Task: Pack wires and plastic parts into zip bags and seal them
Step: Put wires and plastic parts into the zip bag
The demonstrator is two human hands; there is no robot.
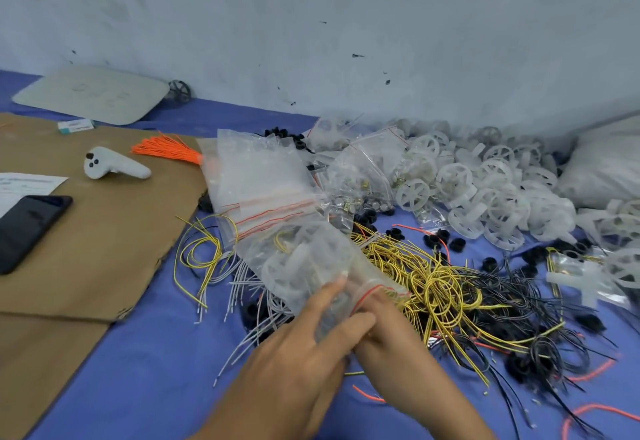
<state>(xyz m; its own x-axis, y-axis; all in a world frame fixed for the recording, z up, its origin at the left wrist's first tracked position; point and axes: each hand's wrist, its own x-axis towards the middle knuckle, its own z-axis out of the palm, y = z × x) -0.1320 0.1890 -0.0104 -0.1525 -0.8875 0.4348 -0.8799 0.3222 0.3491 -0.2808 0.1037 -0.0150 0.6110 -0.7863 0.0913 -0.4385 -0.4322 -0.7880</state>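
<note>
Grips of overlapping left hand (pixel 294 353) and right hand (pixel 389 334) apparently pinch the zip bag (pixel 308 263).

We see a pale grey wall (pixel 346 24) at the back, scuffed with small dark marks. It meets a blue cloth (pixel 156 370) that covers the surface below. Brown cardboard (pixel 86 249) lies on the cloth at the left. A white board (pixel 93 93) lies near the wall's foot. The light is soft and even.

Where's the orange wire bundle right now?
Head view, upper left: the orange wire bundle lies on the cardboard, between the white controller and the pile of zip bags.
</note>
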